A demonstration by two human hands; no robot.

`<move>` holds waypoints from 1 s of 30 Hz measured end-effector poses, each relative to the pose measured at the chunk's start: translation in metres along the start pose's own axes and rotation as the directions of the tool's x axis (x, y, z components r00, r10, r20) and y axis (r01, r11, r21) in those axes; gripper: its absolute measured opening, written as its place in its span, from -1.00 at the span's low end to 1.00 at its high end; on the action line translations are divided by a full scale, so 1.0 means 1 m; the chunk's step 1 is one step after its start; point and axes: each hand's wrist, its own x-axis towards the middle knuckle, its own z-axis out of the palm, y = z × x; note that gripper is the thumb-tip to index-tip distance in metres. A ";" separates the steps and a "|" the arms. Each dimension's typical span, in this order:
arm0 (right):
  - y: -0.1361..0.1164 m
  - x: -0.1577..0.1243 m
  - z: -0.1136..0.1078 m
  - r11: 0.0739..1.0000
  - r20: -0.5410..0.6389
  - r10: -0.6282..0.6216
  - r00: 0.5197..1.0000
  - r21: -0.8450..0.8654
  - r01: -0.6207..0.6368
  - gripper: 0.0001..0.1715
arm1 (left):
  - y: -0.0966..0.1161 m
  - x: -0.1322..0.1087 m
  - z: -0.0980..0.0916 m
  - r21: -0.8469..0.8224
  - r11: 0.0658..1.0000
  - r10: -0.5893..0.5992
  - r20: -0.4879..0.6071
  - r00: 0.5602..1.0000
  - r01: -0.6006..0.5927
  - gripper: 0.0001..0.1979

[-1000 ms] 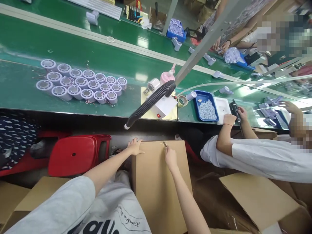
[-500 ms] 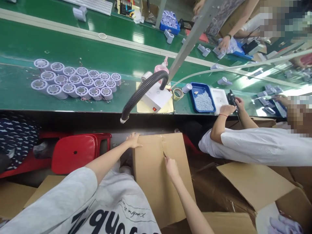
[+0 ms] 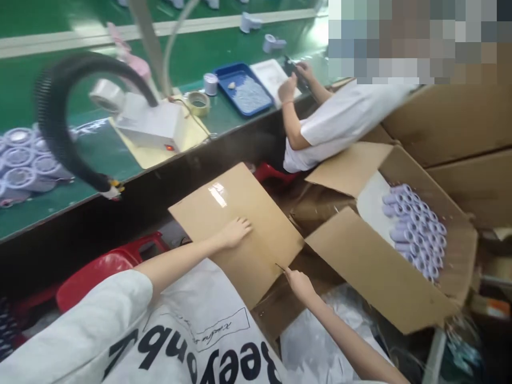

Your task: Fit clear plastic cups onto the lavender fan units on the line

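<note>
A closed cardboard box (image 3: 240, 266) stands in front of me, with clear tape (image 3: 218, 194) shining near its far end. My left hand (image 3: 237, 232) rests palm down on its top, fingers stretched out. In my right hand (image 3: 300, 284) is a small knife (image 3: 281, 267), its thin, dark blade pointing at the near right edge of the box. The handle is hidden in my closed fingers. Whether the tip touches the cardboard, I cannot tell.
An open carton (image 3: 400, 266) of purple plastic cylinders (image 3: 418, 229) stands at right. A red stool (image 3: 96, 277) is at left. On the green bench are a fume extractor (image 3: 152, 122) with a black hose, a tape roll (image 3: 198, 103) and a blue tray (image 3: 244, 90). A co-worker's arm (image 3: 296, 120) reaches over it.
The view has swung to the right. My left hand has moved from the box's far left corner onto its top; my right hand has brought the knife from the middle seam to the near right edge.
</note>
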 end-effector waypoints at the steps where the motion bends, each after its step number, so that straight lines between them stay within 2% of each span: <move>1: 0.014 -0.007 0.010 0.997 -0.002 0.031 1.000 0.066 -0.030 -0.75 | 0.015 0.010 0.008 0.024 0.998 0.057 0.048 0.997 -0.058 -0.67; 4: 0.054 -0.032 0.041 0.948 -0.011 0.129 0.992 0.294 -0.120 -0.78 | 0.042 0.029 0.028 0.105 0.988 0.101 0.145 0.984 -0.117 -0.76; 7: 0.068 -0.046 0.075 0.817 -0.052 0.225 0.973 0.554 -0.159 -0.75 | 0.051 0.041 0.033 0.179 0.978 0.074 0.191 0.979 -0.109 -0.68; 9: 0.058 -0.039 0.095 0.680 -0.094 0.296 0.951 0.719 -0.141 -0.72 | 0.053 0.050 0.030 0.224 0.970 0.042 0.224 0.974 -0.094 -0.63; 13: 0.013 0.003 0.120 0.341 -0.113 0.439 0.892 0.939 -0.049 -0.67 | 0.057 0.067 0.025 0.292 0.953 -0.015 0.298 0.954 -0.077 -0.62; 17: -0.018 0.036 0.121 0.056 -0.062 0.504 0.861 0.998 0.039 -0.64 | 0.056 0.071 0.025 0.311 0.947 -0.033 0.347 0.937 -0.082 -0.64; 20: -0.022 0.042 0.120 -0.079 -0.031 0.501 0.865 0.994 0.081 -0.64 | 0.053 0.070 0.027 0.313 0.947 -0.053 0.359 0.932 -0.067 -0.65; 22: -0.020 0.040 0.119 -0.132 -0.015 0.482 0.876 0.987 0.090 -0.64 | 0.052 0.071 0.029 0.308 0.950 -0.064 0.361 0.930 -0.054 -0.64; 25: -0.017 0.036 0.117 -0.160 0.002 0.442 0.897 0.984 0.076 -0.65 | 0.053 0.070 0.029 0.291 0.956 -0.067 0.357 0.932 -0.043 -0.64; 30: -0.021 0.022 0.106 -0.088 -0.023 0.371 0.928 0.994 0.060 -0.65 | 0.059 0.066 0.024 0.259 0.966 -0.066 0.314 0.947 -0.019 -0.66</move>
